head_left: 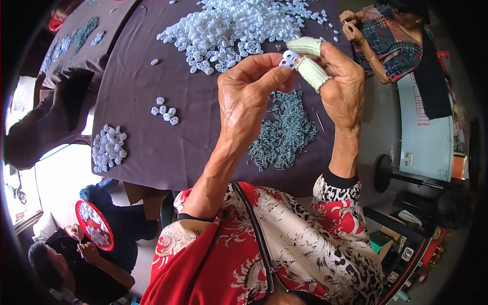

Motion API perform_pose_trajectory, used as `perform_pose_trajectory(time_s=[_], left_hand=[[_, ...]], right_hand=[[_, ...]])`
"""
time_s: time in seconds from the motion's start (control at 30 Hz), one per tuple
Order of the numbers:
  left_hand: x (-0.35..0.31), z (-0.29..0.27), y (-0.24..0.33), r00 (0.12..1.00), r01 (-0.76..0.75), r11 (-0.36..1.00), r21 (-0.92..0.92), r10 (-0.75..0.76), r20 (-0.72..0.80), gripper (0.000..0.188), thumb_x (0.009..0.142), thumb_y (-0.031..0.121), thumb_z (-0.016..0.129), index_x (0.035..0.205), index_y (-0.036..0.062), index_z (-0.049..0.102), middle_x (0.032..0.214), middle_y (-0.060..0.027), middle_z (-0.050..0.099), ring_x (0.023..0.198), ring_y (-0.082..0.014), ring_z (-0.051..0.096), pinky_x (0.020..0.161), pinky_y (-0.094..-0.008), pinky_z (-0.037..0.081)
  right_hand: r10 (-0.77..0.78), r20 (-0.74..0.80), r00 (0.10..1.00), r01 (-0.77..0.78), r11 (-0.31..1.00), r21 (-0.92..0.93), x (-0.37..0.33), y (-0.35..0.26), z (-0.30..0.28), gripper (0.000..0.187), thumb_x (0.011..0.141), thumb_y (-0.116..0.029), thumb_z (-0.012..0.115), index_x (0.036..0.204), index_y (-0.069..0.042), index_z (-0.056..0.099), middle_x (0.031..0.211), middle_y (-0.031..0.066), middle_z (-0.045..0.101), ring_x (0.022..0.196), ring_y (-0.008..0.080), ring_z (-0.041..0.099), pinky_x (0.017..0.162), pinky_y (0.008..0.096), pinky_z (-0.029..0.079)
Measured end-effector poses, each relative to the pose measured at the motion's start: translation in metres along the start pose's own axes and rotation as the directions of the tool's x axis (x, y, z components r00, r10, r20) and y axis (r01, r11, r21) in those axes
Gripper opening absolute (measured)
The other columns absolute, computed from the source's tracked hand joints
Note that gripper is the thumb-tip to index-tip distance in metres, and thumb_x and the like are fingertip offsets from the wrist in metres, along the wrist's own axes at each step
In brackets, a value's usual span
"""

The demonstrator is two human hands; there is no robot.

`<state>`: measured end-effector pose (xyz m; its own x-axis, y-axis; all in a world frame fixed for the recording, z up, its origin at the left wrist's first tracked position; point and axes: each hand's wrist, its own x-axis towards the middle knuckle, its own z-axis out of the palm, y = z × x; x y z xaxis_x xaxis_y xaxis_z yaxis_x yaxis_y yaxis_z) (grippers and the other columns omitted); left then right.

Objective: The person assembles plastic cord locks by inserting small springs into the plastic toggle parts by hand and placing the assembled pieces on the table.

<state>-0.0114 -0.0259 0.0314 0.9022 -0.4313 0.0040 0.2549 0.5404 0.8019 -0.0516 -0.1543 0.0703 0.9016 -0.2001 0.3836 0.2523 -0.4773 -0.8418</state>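
Above the near part of the table, my left hand (246,94) pinches a small white plastic piece with dark holes (290,60) between thumb and fingertips. From the other side, my right hand (343,81) closes on the same piece. Two of its fingers wear pale green ribbed knit finger covers (312,73). Its fingertips are inside the covers, and any smaller part between them is hidden. Below the hands lies a heap of tiny grey-green rod-like pieces (284,134), perhaps screws. A large pile of loose white oval pieces (229,30) spreads beyond the hands.
The dark tablecloth (137,86) also carries a small group of white pieces (164,111) and a bigger cluster (109,147) at the left edge. A thin stick (319,122) lies right of the rods. Co-workers sit at right and lower left, one beside a red tray (81,223).
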Motion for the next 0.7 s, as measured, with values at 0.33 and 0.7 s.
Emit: perform_pose_trajectory(time_s=[0.33,0.7], left_hand=[[0.003,-0.003,-0.005,0.997,0.073,0.995,-0.061,-0.072,0.022,0.016,0.076,0.005,0.062,0.088,-0.0049,0.060,0.073,-0.0093,0.062,0.063,-0.0145,0.059,0.062,-0.0249,0.048],[0.009,-0.011,-0.009,0.989,0.149,0.984,-0.097,-0.146,0.031,0.015,0.076,0.006,0.063,0.087,-0.0044,0.061,0.075,-0.0093,0.062,0.064,-0.0150,0.060,0.062,-0.0256,0.050]], right_hand=[[-0.011,0.006,1.000,0.011,1.000,-0.003,0.000,0.006,-0.001,0.022,0.074,0.001,0.053,0.094,0.001,0.061,0.082,0.0071,0.063,0.073,0.0092,0.058,0.062,0.0204,0.045],[-0.044,0.083,0.996,0.046,0.999,-0.028,0.005,0.018,-0.001,0.019,0.074,0.003,0.051,0.090,0.001,0.061,0.079,0.0064,0.063,0.067,0.0081,0.054,0.060,0.0220,0.044]])
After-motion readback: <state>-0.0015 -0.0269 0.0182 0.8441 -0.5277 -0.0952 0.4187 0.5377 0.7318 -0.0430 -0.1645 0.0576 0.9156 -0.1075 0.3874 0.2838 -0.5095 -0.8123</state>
